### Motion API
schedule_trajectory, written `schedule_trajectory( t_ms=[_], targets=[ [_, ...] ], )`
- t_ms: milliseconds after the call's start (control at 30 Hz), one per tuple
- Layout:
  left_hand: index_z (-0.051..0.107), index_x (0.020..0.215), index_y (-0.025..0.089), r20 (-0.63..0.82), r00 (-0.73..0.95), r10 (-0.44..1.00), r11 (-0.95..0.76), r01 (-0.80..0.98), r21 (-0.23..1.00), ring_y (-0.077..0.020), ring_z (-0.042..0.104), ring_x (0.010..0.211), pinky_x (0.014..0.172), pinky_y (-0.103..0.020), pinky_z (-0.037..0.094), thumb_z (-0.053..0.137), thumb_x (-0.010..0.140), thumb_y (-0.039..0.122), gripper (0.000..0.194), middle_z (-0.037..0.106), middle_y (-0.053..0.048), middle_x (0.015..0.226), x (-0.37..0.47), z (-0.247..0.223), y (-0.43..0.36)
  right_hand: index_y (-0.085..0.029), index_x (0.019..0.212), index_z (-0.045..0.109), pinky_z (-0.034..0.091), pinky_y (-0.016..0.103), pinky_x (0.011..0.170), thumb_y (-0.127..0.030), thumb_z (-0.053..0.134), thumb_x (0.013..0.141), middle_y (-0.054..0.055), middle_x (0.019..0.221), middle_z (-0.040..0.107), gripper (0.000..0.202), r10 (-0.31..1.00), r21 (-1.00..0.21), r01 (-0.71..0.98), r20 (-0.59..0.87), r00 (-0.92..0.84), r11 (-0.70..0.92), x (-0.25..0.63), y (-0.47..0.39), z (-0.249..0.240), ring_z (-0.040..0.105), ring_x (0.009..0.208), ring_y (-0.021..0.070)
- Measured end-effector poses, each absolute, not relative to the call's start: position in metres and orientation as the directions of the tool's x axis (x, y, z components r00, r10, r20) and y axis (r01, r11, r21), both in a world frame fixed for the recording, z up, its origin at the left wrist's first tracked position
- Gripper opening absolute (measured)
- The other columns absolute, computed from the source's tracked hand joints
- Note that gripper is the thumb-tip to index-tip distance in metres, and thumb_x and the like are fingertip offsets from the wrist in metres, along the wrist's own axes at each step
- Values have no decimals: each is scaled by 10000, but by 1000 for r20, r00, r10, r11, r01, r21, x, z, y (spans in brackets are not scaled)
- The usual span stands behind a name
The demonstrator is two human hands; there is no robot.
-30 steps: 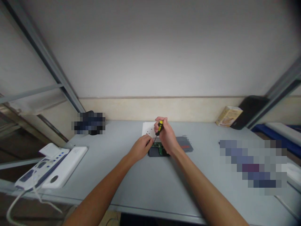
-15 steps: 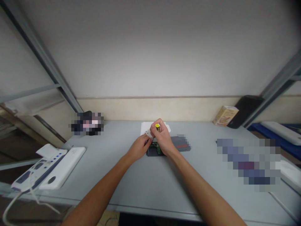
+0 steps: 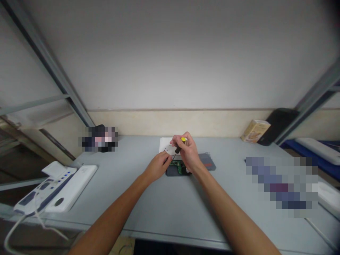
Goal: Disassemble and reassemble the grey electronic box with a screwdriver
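Right hand (image 3: 189, 156) fingers pinched round small yellow-and-black-handled screwdriver (image 3: 180, 144), tip on light, probably fragile green circuit board (image 3: 177, 165) in dark grey casing (image 3: 172, 171); left hand (image 3: 156, 166) fingers pressed together at casing edge, best gripped there.

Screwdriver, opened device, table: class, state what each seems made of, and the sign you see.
Screwdriver: yellow-and-black handle, probably plastic. Opened device: dark matt shell, likely plastic, with a green circuit board exposed. Table: smooth pale grey top, perhaps laminate.

Soft, even light falls from above, brightest on the wall (image 3: 186, 53) and dimming toward the corners. Shadows on the tabletop (image 3: 164, 202) are faint. Straight frame bars (image 3: 47, 67) bow at the edges, detail is soft throughout, and several patches are pixelated.
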State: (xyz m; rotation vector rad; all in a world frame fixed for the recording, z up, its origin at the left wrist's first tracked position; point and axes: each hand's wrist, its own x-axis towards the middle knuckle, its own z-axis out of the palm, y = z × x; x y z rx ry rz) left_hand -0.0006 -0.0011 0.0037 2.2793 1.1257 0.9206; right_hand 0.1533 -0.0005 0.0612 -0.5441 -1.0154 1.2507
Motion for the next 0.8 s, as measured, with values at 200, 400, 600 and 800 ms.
schedule_trajectory(
  t_ms=[200, 400, 600, 800],
  targets=[
    [604, 831, 178, 371, 448, 814, -577, 541, 612, -165, 560, 779, 705, -270, 428, 422, 1025, 292, 289, 607, -31, 842, -1, 2, 0, -266, 965, 573, 352, 268, 572, -578, 588, 919, -48, 648, 465, 316, 930, -844, -428, 367, -23, 322, 150, -2, 64, 433, 593, 143],
    [599, 825, 176, 365, 457, 811, -578, 529, 621, -165, 564, 804, 723, -263, 434, 420, 1028, 298, 296, 606, -34, 857, -2, 2, 0, -236, 928, 666, 411, 271, 673, -511, 564, 951, -4, 762, 526, 294, 933, -842, -452, 357, -57, 294, 151, 1, 61, 509, 719, 150],
    [626, 836, 178, 351, 475, 807, -579, 523, 625, -169, 575, 813, 743, -274, 440, 419, 1029, 295, 307, 622, -46, 892, -2, 5, -1, -240, 837, 477, 459, 280, 732, -441, 754, 836, -7, 899, 658, 342, 926, -830, -452, 377, -26, 325, 152, -2, 61, 617, 784, 147],
    [603, 846, 176, 358, 465, 810, -579, 533, 617, -169, 567, 810, 735, -274, 428, 423, 1029, 290, 280, 610, -37, 867, -1, 3, 0, -244, 891, 537, 324, 256, 543, -570, 554, 945, -60, 610, 449, 331, 921, -888, -270, 390, -14, 372, 150, -2, 59, 409, 555, 126]
  ],
)
